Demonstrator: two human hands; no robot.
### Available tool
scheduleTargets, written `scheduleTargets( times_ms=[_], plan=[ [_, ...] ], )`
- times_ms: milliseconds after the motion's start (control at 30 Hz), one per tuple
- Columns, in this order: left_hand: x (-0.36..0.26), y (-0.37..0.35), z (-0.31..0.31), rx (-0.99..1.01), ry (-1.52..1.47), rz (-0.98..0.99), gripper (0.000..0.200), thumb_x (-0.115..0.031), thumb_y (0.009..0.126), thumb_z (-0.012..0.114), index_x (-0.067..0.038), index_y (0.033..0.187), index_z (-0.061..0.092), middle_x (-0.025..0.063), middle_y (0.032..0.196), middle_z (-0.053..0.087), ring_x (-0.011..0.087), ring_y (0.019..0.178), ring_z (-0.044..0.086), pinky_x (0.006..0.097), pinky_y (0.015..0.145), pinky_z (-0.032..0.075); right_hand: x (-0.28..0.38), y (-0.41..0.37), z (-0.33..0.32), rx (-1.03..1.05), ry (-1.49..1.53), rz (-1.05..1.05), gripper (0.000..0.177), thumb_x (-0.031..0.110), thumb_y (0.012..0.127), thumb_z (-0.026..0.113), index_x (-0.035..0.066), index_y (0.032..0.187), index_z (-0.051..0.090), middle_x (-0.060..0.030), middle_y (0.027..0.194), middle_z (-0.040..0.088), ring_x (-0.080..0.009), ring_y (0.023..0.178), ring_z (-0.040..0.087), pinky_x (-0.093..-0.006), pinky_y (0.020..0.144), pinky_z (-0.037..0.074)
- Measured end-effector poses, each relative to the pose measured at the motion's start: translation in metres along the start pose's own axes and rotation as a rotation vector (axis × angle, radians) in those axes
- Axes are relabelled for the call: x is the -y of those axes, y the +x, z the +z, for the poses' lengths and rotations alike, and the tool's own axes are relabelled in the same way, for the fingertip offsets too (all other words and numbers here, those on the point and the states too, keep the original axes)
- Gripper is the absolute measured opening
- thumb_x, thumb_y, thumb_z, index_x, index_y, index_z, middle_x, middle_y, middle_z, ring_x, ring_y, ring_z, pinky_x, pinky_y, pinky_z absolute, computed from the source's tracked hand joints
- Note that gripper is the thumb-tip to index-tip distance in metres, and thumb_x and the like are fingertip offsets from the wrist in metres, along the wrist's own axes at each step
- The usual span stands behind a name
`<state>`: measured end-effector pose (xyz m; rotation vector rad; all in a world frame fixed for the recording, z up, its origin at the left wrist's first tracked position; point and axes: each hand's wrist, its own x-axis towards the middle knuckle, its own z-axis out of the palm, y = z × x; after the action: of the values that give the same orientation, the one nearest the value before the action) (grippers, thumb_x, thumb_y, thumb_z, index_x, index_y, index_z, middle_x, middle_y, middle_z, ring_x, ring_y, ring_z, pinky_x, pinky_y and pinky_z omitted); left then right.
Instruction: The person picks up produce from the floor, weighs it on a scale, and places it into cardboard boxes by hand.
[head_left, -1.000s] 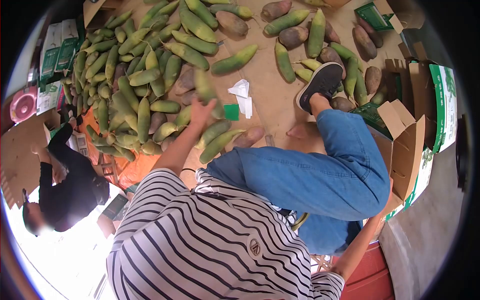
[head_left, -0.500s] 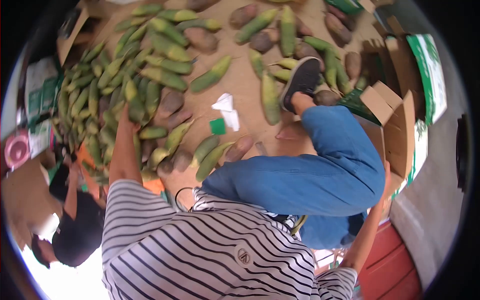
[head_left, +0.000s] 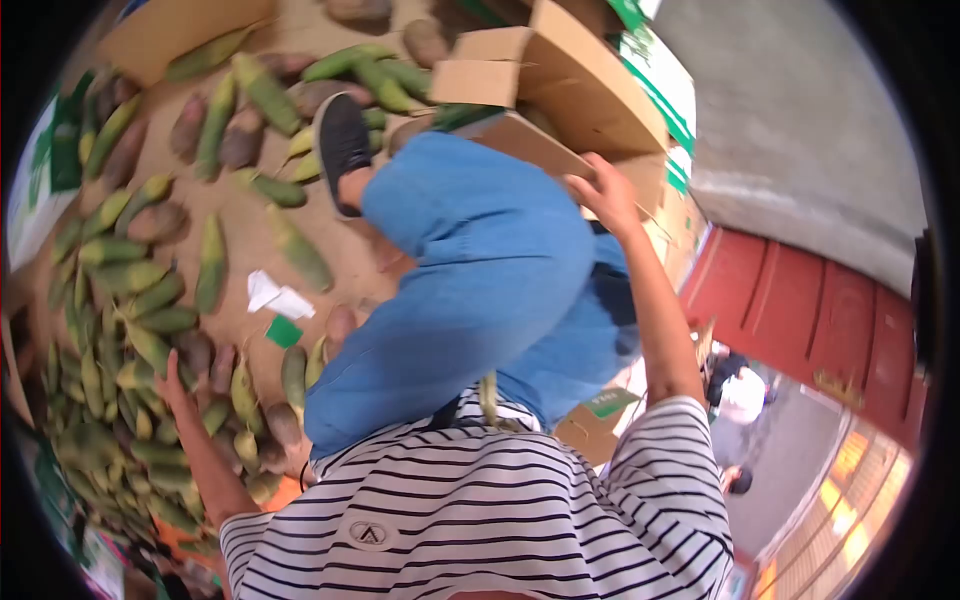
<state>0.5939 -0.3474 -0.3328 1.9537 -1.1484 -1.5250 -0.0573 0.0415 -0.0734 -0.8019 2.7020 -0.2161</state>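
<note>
My left hand (head_left: 174,384) lies at the near edge of a heap of long green radishes (head_left: 95,385), fingers apart and partly hidden. A pale-tipped green radish (head_left: 150,348) is just above its fingertips, and a dark reddish-brown root (head_left: 198,352) sits beside it. On the right, my right hand (head_left: 607,192) grips the upper edge of an open cardboard box (head_left: 590,95), fingers hooked over its wall. The box stands beside my bent knee in blue trousers (head_left: 490,220).
More radishes and brownish roots lie scattered on the cardboard-covered floor (head_left: 240,225). White paper scraps (head_left: 278,294) and a green piece (head_left: 284,331) lie near the middle. My dark shoe (head_left: 343,145) rests among radishes. A red panel (head_left: 800,310) and people (head_left: 740,392) are at the right.
The view has swung right, bringing the box and my right hand toward the middle. My right hand's fingers now show on the box edge; my left hand remains at the radish heap.
</note>
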Motion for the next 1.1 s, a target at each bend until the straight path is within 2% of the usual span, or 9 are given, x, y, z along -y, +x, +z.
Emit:
scheduleTargets(
  times_ms=[100, 200, 300, 433, 500, 633, 833, 967, 1100],
  plan=[
    [-0.029, -0.004, 0.025, -0.046, -0.054, -0.046, 0.071, -0.031, 0.07, 0.079, -0.002, 0.128, 0.05, 0.0115, 0.12, 0.056, 0.0261, 0.105, 0.055, 0.0379, 0.088, 0.046, -0.008, 0.0, 0.005, -0.038, -0.033, -0.076, 0.034, 0.031, 0.082, 0.067, 0.011, 0.108, 0.059, -0.0087, 0.094, 0.067, -0.0226, 0.076, 0.065, -0.0342, 0.069, 0.05],
    [-0.036, 0.02, 0.03, -0.052, -0.388, -0.172, 0.067, -0.033, 0.071, 0.077, -0.002, 0.125, 0.052, 0.0129, 0.119, 0.057, 0.0271, 0.104, 0.055, 0.0383, 0.088, 0.046, -0.012, 0.001, 0.005, -0.064, -0.037, -0.116, 0.031, 0.03, 0.082, 0.066, 0.01, 0.104, 0.059, -0.0084, 0.096, 0.066, -0.0248, 0.078, 0.065, -0.0366, 0.07, 0.05],
    [-0.067, -0.023, 0.063, -0.032, -0.424, -0.295, 0.06, -0.035, 0.074, 0.074, -0.002, 0.12, 0.055, 0.0126, 0.114, 0.059, 0.025, 0.1, 0.057, 0.0374, 0.083, 0.048, -0.013, -0.001, 0.007, -0.084, -0.053, -0.156, 0.03, 0.029, 0.081, 0.066, 0.01, 0.103, 0.058, -0.0084, 0.095, 0.065, -0.0264, 0.085, 0.064, -0.0389, 0.072, 0.049],
    [-0.07, -0.071, 0.13, 0.267, -0.084, -0.201, 0.046, -0.033, 0.079, 0.071, -0.003, 0.113, 0.059, 0.0066, 0.106, 0.062, 0.0177, 0.092, 0.059, 0.0311, 0.076, 0.049, -0.019, -0.001, 0.013, -0.129, -0.031, -0.199, 0.029, 0.029, 0.081, 0.066, 0.01, 0.102, 0.058, -0.0092, 0.096, 0.064, -0.029, 0.092, 0.061, -0.0417, 0.075, 0.048],
    [-0.089, -0.119, 0.188, 0.22, -0.208, -0.056, 0.045, -0.029, 0.081, 0.07, -0.001, 0.113, 0.059, 0.0064, 0.106, 0.061, 0.0174, 0.092, 0.059, 0.0294, 0.076, 0.048, -0.02, 0.001, 0.012, -0.136, -0.022, -0.215, 0.029, 0.03, 0.08, 0.066, 0.01, 0.099, 0.057, -0.0104, 0.094, 0.064, -0.0307, 0.092, 0.061, -0.0432, 0.075, 0.048],
    [-0.143, -0.164, 0.25, 0.481, -0.207, 0.176, 0.052, -0.025, 0.081, 0.071, 0.0, 0.122, 0.051, 0.0088, 0.108, 0.058, 0.0195, 0.092, 0.058, 0.0308, 0.079, 0.048, -0.023, 0.0, 0.015, -0.191, -0.022, -0.234, 0.028, 0.031, 0.08, 0.067, 0.01, 0.097, 0.058, -0.0089, 0.09, 0.064, -0.0303, 0.09, 0.061, -0.0444, 0.074, 0.047],
    [-0.295, -0.312, 0.353, 0.711, 0.265, 1.122, 0.058, -0.011, 0.074, 0.074, 0.001, 0.125, 0.048, 0.0109, 0.115, 0.057, 0.0204, 0.104, 0.056, 0.0313, 0.09, 0.044, -0.027, 0.004, 0.016, -0.193, -0.069, -0.269, 0.029, 0.029, 0.078, 0.069, 0.007, 0.091, 0.056, -0.0113, 0.088, 0.064, -0.0312, 0.086, 0.062, -0.0437, 0.071, 0.049],
    [-0.339, -0.395, 0.44, 1.011, 0.335, 1.458, 0.061, -0.016, 0.073, 0.074, -0.002, 0.126, 0.048, 0.014, 0.116, 0.058, 0.0238, 0.105, 0.058, 0.0351, 0.091, 0.045, -0.029, 0.004, 0.019, -0.196, -0.077, -0.271, 0.029, 0.029, 0.078, 0.068, 0.005, 0.09, 0.056, -0.0124, 0.087, 0.063, -0.0318, 0.085, 0.062, -0.0434, 0.072, 0.05],
    [-0.326, -0.4, 0.473, 0.822, 0.494, 1.688, 0.052, -0.017, 0.077, 0.071, -0.003, 0.123, 0.051, 0.0157, 0.114, 0.056, 0.0318, 0.102, 0.057, 0.0387, 0.088, 0.046, -0.024, 0.002, 0.01, -0.072, -0.11, -0.215, 0.027, 0.027, 0.079, 0.067, 0.006, 0.09, 0.054, -0.0109, 0.086, 0.063, -0.0317, 0.086, 0.061, -0.044, 0.07, 0.049]
  ],
)
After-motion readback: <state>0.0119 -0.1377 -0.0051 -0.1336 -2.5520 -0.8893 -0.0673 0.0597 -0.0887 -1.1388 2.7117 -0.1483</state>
